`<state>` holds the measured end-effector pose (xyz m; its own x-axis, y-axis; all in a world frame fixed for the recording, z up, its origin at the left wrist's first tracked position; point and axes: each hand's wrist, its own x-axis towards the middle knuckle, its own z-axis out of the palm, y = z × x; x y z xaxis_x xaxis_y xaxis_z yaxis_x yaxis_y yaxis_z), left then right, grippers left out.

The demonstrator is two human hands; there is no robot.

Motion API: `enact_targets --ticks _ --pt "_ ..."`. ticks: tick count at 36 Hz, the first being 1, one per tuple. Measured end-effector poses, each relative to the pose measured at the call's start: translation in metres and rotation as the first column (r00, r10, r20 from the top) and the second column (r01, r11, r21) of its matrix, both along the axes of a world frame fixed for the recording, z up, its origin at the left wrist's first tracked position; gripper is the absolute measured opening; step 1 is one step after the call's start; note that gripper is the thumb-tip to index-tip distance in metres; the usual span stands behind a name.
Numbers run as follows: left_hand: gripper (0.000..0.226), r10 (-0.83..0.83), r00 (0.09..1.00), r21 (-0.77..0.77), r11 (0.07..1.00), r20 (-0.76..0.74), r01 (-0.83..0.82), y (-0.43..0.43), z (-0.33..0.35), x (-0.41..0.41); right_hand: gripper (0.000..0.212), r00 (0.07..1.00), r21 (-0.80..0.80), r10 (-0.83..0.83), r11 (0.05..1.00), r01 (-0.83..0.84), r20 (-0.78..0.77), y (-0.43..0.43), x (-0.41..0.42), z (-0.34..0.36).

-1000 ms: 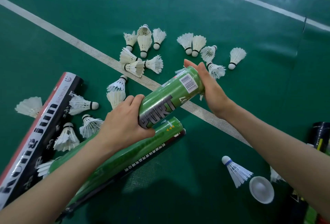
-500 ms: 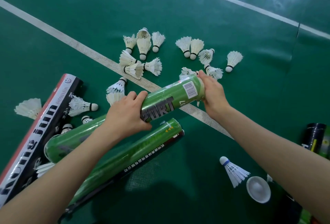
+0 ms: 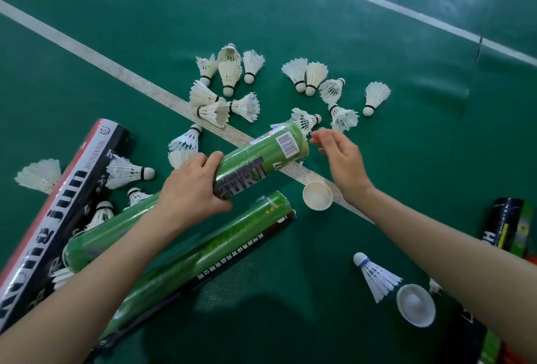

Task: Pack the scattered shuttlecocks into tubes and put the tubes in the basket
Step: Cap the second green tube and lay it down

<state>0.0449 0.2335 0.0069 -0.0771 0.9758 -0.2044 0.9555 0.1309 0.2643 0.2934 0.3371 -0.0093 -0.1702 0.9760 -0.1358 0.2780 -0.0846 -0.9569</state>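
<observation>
My left hand (image 3: pixel 194 189) grips a green shuttlecock tube (image 3: pixel 261 157) around its middle, holding it slanted with its far end up and to the right. My right hand (image 3: pixel 343 160) hovers just beside that far end with fingers spread, holding nothing. A cream tube cap (image 3: pixel 317 196) lies open side up on the white court line below the tube's end. Several white shuttlecocks (image 3: pixel 229 70) lie scattered on the green floor beyond the tube, one (image 3: pixel 305 119) right at the tube's end. No basket is in view.
A second green tube (image 3: pixel 203 262) lies under my left arm, and a black, red and white tube (image 3: pixel 58 198) lies at the left with shuttlecocks (image 3: pixel 128 172) beside it. A blue-banded shuttlecock (image 3: pixel 374 276) and a white cap (image 3: pixel 415 304) lie at lower right, near dark tubes (image 3: pixel 508 224).
My right hand has come off the tube's far end and opened. A cream cap now lies on the court line below that end. The tube is tilted a little lower.
</observation>
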Motion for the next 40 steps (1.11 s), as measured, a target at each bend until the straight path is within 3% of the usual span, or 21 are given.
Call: enact_targets --ticks 6,11,21,25,28,31,33,36,38,40 --pt "0.086 -0.022 0.999 0.036 0.999 -0.043 0.023 -0.001 -0.003 0.003 0.014 0.973 -0.159 0.183 0.966 -0.205 -0.142 -0.003 -0.013 0.02" --pt "0.087 -0.052 0.996 0.062 0.996 -0.065 0.056 -0.004 -0.005 0.0 0.02 0.932 -0.215 0.347 0.907 -0.363 -0.107 0.003 -0.011 0.027" --pt "0.088 -0.083 0.989 0.062 0.994 -0.12 0.091 -0.006 -0.006 0.004 0.02 0.891 -0.318 0.387 0.836 -0.447 -0.236 -0.001 -0.007 0.026" --pt "0.088 -0.069 0.994 0.042 0.996 -0.09 0.073 -0.001 -0.005 0.008 0.017 0.939 -0.232 0.289 0.916 -0.328 -0.188 -0.006 -0.01 0.022" --pt "0.088 -0.066 0.99 0.006 0.998 -0.124 0.068 0.003 -0.007 0.009 0.027 0.987 -0.19 0.057 0.978 -0.085 -0.148 -0.008 -0.006 0.008" --pt "0.087 -0.095 0.975 -0.047 0.995 -0.2 0.088 0.005 -0.014 0.007 0.019 0.993 -0.138 -0.076 0.987 0.088 0.093 -0.008 0.006 -0.011" --pt "0.087 -0.107 0.967 -0.074 0.993 -0.232 0.092 0.005 -0.018 0.007 0.028 0.906 -0.116 0.128 0.989 -0.089 0.402 -0.006 0.018 -0.028" --pt "0.09 -0.093 0.968 -0.086 0.994 -0.233 0.074 0.005 -0.021 0.007 0.072 0.579 -0.275 0.514 0.848 -0.453 0.633 -0.01 0.031 -0.05" --pt "0.092 -0.086 0.97 -0.089 0.994 -0.227 0.067 0.004 -0.022 0.007 0.08 0.409 -0.288 0.582 0.758 -0.585 0.703 -0.017 0.035 -0.06" --pt "0.092 -0.086 0.97 -0.085 0.994 -0.226 0.068 0.004 -0.023 0.006 0.07 0.4 -0.236 0.563 0.746 -0.623 0.723 -0.021 0.037 -0.068"
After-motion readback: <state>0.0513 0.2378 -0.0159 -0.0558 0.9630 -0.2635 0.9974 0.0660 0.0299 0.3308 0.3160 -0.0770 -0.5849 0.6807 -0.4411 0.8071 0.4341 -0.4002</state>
